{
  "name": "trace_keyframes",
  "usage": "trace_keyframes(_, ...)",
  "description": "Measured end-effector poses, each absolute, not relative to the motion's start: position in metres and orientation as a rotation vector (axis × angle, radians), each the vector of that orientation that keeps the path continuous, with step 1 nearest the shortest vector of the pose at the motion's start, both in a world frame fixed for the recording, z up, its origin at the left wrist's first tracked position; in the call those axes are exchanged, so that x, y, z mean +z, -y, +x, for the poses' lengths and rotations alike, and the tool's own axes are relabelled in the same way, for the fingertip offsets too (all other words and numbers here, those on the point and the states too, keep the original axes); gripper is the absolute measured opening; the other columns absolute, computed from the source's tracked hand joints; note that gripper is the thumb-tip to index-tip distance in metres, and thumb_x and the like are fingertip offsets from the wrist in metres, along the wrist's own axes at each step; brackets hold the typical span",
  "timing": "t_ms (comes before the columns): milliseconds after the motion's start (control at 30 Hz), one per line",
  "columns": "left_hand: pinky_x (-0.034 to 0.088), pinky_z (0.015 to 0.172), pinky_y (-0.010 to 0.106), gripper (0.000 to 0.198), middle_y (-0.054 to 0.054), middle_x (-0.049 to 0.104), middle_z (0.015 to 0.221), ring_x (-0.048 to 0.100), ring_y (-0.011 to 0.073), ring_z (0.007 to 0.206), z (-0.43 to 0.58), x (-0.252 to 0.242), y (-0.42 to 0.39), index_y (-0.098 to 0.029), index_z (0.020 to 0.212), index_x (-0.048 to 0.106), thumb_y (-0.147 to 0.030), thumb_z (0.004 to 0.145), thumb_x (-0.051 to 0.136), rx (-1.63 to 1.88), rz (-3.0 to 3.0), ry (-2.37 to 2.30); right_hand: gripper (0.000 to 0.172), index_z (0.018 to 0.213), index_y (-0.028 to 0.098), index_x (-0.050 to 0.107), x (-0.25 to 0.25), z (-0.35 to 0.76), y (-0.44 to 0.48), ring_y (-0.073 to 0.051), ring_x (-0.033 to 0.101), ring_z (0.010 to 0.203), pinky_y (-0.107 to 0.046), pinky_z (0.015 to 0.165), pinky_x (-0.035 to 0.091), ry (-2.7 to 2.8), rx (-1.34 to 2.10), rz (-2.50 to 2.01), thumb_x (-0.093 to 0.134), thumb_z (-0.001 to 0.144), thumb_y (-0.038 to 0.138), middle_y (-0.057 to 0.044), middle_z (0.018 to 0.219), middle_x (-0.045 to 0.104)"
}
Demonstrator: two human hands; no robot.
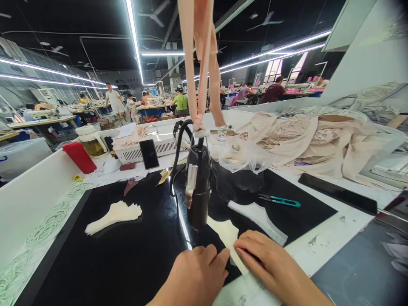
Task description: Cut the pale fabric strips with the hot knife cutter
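A cream cut piece (225, 231) with a curved edge, seemingly fabric or thin foam, lies on the black board in front of me. My left hand (200, 272) is closed beside its left edge, fingers curled under; what the fingertips hold is hidden. On the right edge of the same piece, my right hand (270, 263) rests with fingers pressed together and gripping the edge. Just beyond the hands hangs a black cylindrical tool (198, 187) with a cord, tied to peach fabric strips (200, 63). A white shaped pattern piece (259, 216) lies near my right fingers.
A stack of cream pieces (114, 216) sits left on the black board (127, 259). Teal thread snips (280, 200) and a dark phone (338, 193) lie right. Behind stand another phone (148, 154), a red container (79, 157), a teapot (92, 142) and heaped beige fabric (306, 136).
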State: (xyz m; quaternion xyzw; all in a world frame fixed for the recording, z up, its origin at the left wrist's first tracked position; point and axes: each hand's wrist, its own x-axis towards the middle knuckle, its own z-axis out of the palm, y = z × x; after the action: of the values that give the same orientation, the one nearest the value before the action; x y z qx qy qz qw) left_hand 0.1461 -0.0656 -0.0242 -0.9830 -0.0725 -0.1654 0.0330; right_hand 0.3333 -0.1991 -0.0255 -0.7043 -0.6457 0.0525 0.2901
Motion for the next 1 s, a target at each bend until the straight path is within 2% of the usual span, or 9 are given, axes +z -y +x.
trace_keyframes(133, 0.027, 0.042, 0.027, 0.040, 0.001, 0.070, 0.084, 0.068, 0.0191, 0.063, 0.150, -0.018, 0.067, -0.026, 0.131, 0.057, -0.039, 0.096, 0.070, -0.259, -3.070, 0.270, 0.028, 0.092, 0.027, 0.068, -0.021, 0.334, 0.199, -0.020, 0.067, 0.084, -0.032, 0.074, 0.053, 1.563, 0.377, -1.853, 0.044, 0.107, 0.031, -0.003, 0.090, 0.067)
trace_keyframes(300, 0.031, 0.044, 0.028, 0.042, 0.001, 0.072, 0.090, 0.070, 0.0205, 0.066, 0.153, -0.015, 0.066, -0.027, 0.133, 0.059, -0.045, 0.097, 0.068, -0.244, -3.108, 0.267, 0.026, 0.081, 0.027, 0.068, -0.013, 0.337, 0.194, -0.019, 0.063, 0.075, -0.030, 0.063, 0.048, 1.305, 0.528, -1.795, 0.054, 0.100, 0.037, -0.002, 0.085, 0.067)
trace_keyframes(433, 0.027, 0.042, 0.030, 0.041, 0.000, 0.071, 0.086, 0.070, 0.0211, 0.062, 0.154, -0.015, 0.066, -0.027, 0.129, 0.062, -0.047, 0.094, 0.071, -0.243, -3.116, 0.296, 0.020, 0.088, 0.026, 0.072, -0.007, 0.343, 0.188, -0.019, 0.065, 0.072, -0.029, 0.064, 0.052, 1.130, 0.553, -1.764, 0.060, 0.095, 0.041, -0.002, 0.081, 0.072)
trace_keyframes(533, 0.023, 0.041, 0.031, 0.037, 0.000, 0.069, 0.080, 0.066, 0.0196, 0.056, 0.153, -0.017, 0.066, -0.028, 0.122, 0.065, -0.047, 0.091, 0.073, -0.313, -3.122, 0.314, 0.028, 0.093, 0.024, 0.071, -0.002, 0.349, 0.178, -0.017, 0.063, 0.053, -0.028, 0.056, 0.054, 0.983, 0.618, -1.726, 0.060, 0.095, 0.049, -0.001, 0.066, 0.073)
trace_keyframes(600, 0.022, 0.040, 0.031, 0.036, 0.000, 0.068, 0.081, 0.064, 0.0183, 0.055, 0.152, -0.021, 0.065, -0.028, 0.121, 0.064, -0.045, 0.091, 0.073, -0.412, -3.130, 0.297, 0.035, 0.091, 0.021, 0.070, 0.002, 0.353, 0.169, -0.017, 0.065, 0.048, -0.028, 0.053, 0.057, 0.887, 0.637, -1.671, 0.062, 0.093, 0.056, -0.003, 0.066, 0.075)
trace_keyframes(700, 0.024, 0.041, 0.031, 0.034, 0.000, 0.067, 0.080, 0.063, 0.0169, 0.055, 0.152, -0.027, 0.063, -0.027, 0.121, 0.064, -0.043, 0.092, 0.071, -0.503, -3.129, 0.258, 0.041, 0.090, 0.021, 0.065, 0.006, 0.360, 0.155, -0.024, 0.079, 0.071, -0.030, 0.059, 0.063, 0.739, 0.567, -1.558, 0.066, 0.088, 0.062, -0.007, 0.080, 0.079)
trace_keyframes(800, 0.030, 0.043, 0.031, 0.034, -0.002, 0.066, 0.078, 0.063, 0.0161, 0.056, 0.153, -0.031, 0.063, -0.027, 0.120, 0.064, -0.043, 0.092, 0.072, -0.560, -3.127, 0.236, 0.041, 0.093, 0.022, 0.064, 0.011, 0.365, 0.147, -0.027, 0.079, 0.097, -0.033, 0.076, 0.066, 0.636, 0.433, -1.445, 0.070, 0.087, 0.062, -0.008, 0.101, 0.080)
trace_keyframes(900, 0.035, 0.046, 0.030, 0.036, -0.003, 0.066, 0.078, 0.063, 0.0160, 0.055, 0.155, -0.031, 0.064, -0.027, 0.121, 0.064, -0.041, 0.090, 0.075, -0.604, -3.134, 0.205, 0.034, 0.098, 0.022, 0.066, 0.016, 0.366, 0.149, -0.023, 0.076, 0.100, -0.035, 0.089, 0.064, 0.591, 0.272, -1.346, 0.071, 0.090, 0.055, -0.008, 0.108, 0.079)
trace_keyframes(1000, 0.036, 0.046, 0.031, 0.036, -0.003, 0.066, 0.078, 0.063, 0.0165, 0.056, 0.155, -0.028, 0.065, -0.026, 0.119, 0.065, -0.041, 0.089, 0.076, -0.612, -3.135, 0.199, 0.025, 0.098, 0.024, 0.067, 0.022, 0.362, 0.156, -0.019, 0.075, 0.095, -0.037, 0.096, 0.059, 0.565, 0.131, -1.238, 0.070, 0.092, 0.048, -0.004, 0.104, 0.079)
